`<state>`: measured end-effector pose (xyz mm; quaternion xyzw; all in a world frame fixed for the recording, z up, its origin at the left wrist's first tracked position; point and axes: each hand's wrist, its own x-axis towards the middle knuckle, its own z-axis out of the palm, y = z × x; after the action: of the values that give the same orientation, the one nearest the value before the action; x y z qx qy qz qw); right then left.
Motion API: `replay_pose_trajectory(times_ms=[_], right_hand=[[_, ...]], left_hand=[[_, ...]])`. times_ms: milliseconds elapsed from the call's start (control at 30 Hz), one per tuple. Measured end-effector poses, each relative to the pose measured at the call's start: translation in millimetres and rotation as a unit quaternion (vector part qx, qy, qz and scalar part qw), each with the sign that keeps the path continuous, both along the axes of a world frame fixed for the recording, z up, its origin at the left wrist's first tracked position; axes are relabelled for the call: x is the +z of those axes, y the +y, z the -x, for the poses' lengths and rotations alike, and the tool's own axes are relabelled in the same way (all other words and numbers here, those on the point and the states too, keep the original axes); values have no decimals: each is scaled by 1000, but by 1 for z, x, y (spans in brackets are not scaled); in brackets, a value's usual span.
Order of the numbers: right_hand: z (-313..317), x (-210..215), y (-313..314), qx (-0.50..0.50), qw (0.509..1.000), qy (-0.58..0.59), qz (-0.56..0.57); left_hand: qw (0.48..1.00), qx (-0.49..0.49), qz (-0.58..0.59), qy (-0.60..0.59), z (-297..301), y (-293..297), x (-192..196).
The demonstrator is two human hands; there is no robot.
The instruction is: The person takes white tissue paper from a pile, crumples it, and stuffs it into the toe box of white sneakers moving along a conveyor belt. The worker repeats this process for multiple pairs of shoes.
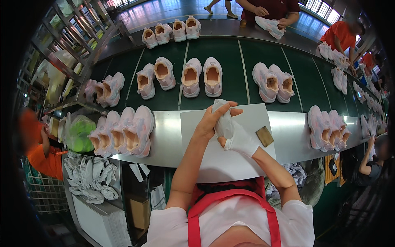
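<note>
Both my hands meet above a white sheet [218, 160] on the metal bench. My left hand [210, 121] curls its fingers round a bunched white wad [224, 119], which looks like crumpled paper or thin cloth. A white covering, glove-like, wraps my right hand [242, 142] up to the wrist; its bare thumb shows. The right hand closes on the lower end of the wad, though the covering and the wad merge there. Just right of the hands lies a small brown block [264, 136].
Pale pink-white shoes [127, 131] stand in a row on the bench at left, more shoes [327, 127] at right. Beyond, several shoes [191, 78] sit on a green conveyor [230, 53]. Crumpled white paper [90, 177] fills a bin at lower left. A person [271, 12] opposite handles a shoe.
</note>
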<state>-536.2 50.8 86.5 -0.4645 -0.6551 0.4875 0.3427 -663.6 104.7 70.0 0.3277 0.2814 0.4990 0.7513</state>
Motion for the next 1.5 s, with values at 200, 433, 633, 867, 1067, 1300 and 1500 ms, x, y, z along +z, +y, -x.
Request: replay_pose_trajectory(times_ms=[200, 433, 633, 867, 1067, 1300, 1500], right_hand=[[4, 7, 5, -78, 968, -168, -168], [-29, 30, 53, -177, 892, -372, -185], [-35, 41, 120, -96, 853, -492, -142], [7, 38, 191, 42, 793, -604, -69], [12, -8, 218, 35, 770, -602, -206], [13, -39, 229, 79, 763, -628, -135], [-15, -14, 199, 1, 821, -559, -121]], left_hand=[[979, 120, 58, -156, 7, 27, -18], [745, 283, -390, 461, 1, 167, -52], [691, -9, -328, 645, 2, 240, -69], [730, -74, -275, 621, 7, 236, -43], [705, -77, -361, 606, 0, 236, -46], [705, -52, -354, 612, -11, 231, -62], [737, -157, -322, 574, 3, 227, -58]])
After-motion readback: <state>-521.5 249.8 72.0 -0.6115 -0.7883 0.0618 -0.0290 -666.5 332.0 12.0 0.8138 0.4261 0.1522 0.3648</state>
